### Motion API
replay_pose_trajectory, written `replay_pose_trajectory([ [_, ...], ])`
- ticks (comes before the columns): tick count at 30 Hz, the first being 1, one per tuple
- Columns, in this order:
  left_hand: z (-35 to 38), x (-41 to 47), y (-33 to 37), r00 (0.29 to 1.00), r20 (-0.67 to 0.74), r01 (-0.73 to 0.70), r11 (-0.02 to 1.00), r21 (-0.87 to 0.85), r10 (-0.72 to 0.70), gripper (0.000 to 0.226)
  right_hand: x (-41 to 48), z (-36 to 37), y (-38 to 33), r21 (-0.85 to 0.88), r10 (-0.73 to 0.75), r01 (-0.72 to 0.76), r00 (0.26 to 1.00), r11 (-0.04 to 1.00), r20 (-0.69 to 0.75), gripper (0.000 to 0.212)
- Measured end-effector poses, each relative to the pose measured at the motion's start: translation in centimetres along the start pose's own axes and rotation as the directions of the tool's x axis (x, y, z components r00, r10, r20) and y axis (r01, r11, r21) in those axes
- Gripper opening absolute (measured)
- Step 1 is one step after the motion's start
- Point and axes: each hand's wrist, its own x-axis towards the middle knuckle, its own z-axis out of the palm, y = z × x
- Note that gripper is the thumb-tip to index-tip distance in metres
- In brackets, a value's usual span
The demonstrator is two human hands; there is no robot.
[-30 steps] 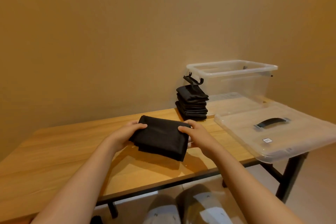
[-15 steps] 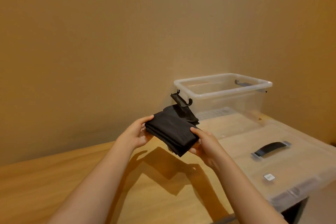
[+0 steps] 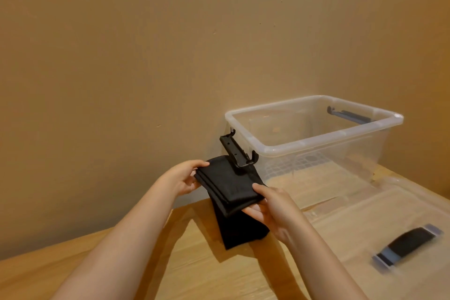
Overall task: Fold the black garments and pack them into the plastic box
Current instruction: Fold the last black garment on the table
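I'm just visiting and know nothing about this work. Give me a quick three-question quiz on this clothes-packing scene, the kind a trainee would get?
1. True or false: the plastic box stands open and holds no garments.
2. The folded black garment is held by: A) one hand, B) both hands, C) no hand, because it lies flat on the wood.
3. Fill in: the clear lid lies on the ____.

Key
1. True. The base shows through the clear walls.
2. B. The left hand and right hand each grip one end.
3. The table.
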Motion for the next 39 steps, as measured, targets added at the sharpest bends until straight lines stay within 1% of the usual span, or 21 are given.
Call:
replay_pose_trajectory([
  [3, 0.6, 1.4, 1.1, 0.995, -0.016, -0.101, 0.988, 0.119, 0.103, 0.017, 0.4, -0.1, -0.1, -0.074, -0.049, 0.049, 0.999, 0.996, 0.001, 0.031],
  [6, 1.8, 2.1, 2.4, 0.977, 0.034, -0.211, 0.953, 0.216, 0.209, 0.006, 0.5, -0.2, 0.0, -0.132, -0.127, 0.119, 0.99, 0.984, -0.055, 0.03],
  [7, 2.2, 2.4, 2.5, 0.973, 0.056, -0.23, 0.946, 0.227, 0.223, 0.009, 0.4, -0.2, 0.1, -0.157, -0.17, 0.156, 0.982, 0.975, -0.081, 0.03],
  [10, 2.8, 3.5, 2.1, 0.972, 0.068, -0.235, 0.941, 0.243, 0.225, 0.034, 0.4, -0.4, 0.6, -0.272, -0.297, 0.245, 0.939, 0.931, -0.172, 0.03],
  [12, 3.1, 4.0, 1.5, 0.968, 0.058, -0.249, 0.93, 0.27, 0.243, 0.036, 0.4, -0.3, 0.8, -0.349, -0.38, 0.295, 0.901, 0.889, -0.208, 0.022],
  [14, 3.2, 4.2, 0.8, 0.955, 0.018, -0.285, 0.905, 0.317, 0.294, 0.038, 0.5, -0.3, 1.2, -0.437, -0.445, 0.32, 0.868, 0.841, -0.222, 0.02],
  [16, 3.3, 4.0, 0.3, 0.932, -0.027, -0.326, 0.871, 0.368, 0.361, 0.043, 0.6, -0.6, 1.7, -0.492, -0.451, 0.299, 0.864, 0.817, -0.224, 0.023],
  [18, 3.4, 3.5, -0.2, 0.898, -0.059, -0.377, 0.832, 0.407, 0.436, 0.045, 0.6, -1.1, 2.1, -0.506, -0.399, 0.244, 0.89, 0.827, -0.222, 0.027],
  [20, 3.4, 2.6, -0.7, 0.867, -0.077, -0.424, 0.809, 0.407, 0.493, 0.048, 0.3, -1.8, 2.0, -0.503, -0.355, 0.201, 0.906, 0.841, -0.231, 0.028],
  [21, 3.1, 2.0, -1.1, 0.861, -0.092, -0.429, 0.812, 0.395, 0.5, 0.052, 0.0, -2.2, 1.8, -0.498, -0.356, 0.202, 0.904, 0.843, -0.236, 0.029],
  [23, 2.3, 0.4, -2.3, 0.883, -0.125, -0.38, 0.846, 0.373, 0.452, 0.063, -0.6, -3.1, 1.5, -0.499, -0.398, 0.238, 0.885, 0.833, -0.242, 0.032],
  [24, 1.8, -0.6, -3.0, 0.91, -0.132, -0.327, 0.877, 0.353, 0.392, 0.069, -1.0, -3.6, 1.4, -0.501, -0.417, 0.253, 0.874, 0.828, -0.248, 0.031],
  [26, 0.5, -2.7, -4.2, 0.974, -0.114, -0.16, 0.955, 0.249, 0.193, 0.077, -1.6, -4.2, 1.3, -0.51, -0.4, 0.239, 0.886, 0.826, -0.233, 0.025],
  [27, 0.0, -3.6, -4.7, 0.995, -0.074, -0.061, 0.985, 0.16, 0.073, 0.079, -1.7, -4.4, 1.3, -0.517, -0.367, 0.218, 0.907, 0.828, -0.206, 0.022],
  [28, -0.5, -4.5, -5.0, 1.0, -0.008, 0.03, 0.998, 0.061, -0.029, 0.081, -1.6, -4.6, 1.5, -0.514, -0.325, 0.195, 0.929, 0.836, -0.176, 0.021],
  [29, -0.9, -5.2, -5.2, 0.993, 0.067, 0.103, 0.994, -0.025, -0.101, 0.082, -1.5, -4.6, 1.6, -0.503, -0.289, 0.182, 0.946, 0.845, -0.144, 0.026],
  [31, -1.0, -6.0, -5.3, 0.974, 0.159, 0.177, 0.979, -0.102, -0.159, 0.081, -0.9, -4.8, 1.8, -0.489, -0.24, 0.159, 0.965, 0.858, -0.107, 0.049],
  [33, -0.8, -6.1, -5.2, 0.968, 0.165, 0.207, 0.972, -0.111, -0.187, 0.077, -0.5, -4.8, 1.9, -0.551, -0.205, 0.108, 0.972, 0.828, -0.118, 0.058],
  [36, -0.4, -5.9, -5.3, 0.953, 0.173, 0.256, 0.966, -0.028, -0.247, 0.076, -0.2, -4.7, 1.7, -0.628, -0.109, 0.028, 0.99, 0.778, -0.091, 0.061],
  [39, 0.1, -5.7, -5.2, 0.941, 0.168, 0.285, 0.956, 0.071, -0.293, 0.077, -0.2, -4.7, 1.3, -0.603, -0.078, 0.01, 0.993, 0.798, -0.087, 0.059],
])
